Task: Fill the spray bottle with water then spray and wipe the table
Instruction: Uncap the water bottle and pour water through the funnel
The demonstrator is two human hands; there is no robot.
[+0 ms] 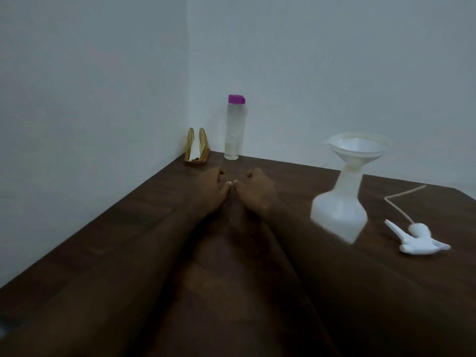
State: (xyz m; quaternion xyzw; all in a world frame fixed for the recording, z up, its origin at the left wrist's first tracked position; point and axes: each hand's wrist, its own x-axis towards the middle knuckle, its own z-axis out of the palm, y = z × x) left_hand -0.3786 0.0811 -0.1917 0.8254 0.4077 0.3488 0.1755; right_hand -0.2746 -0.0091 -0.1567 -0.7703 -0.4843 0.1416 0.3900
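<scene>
Both hands rest side by side on the dark wooden table [123, 243], the left hand [210, 190] and right hand [255, 193] each with fingers curled in, holding nothing, thumb tips touching. To the right stands the uncapped spray bottle [340, 212] with a funnel [358, 148] in its neck, its spray head [422, 240] lying just beside it. In the far corner stand a purple-capped water bottle [234, 130] and a gold napkin holder [197, 148].
</scene>
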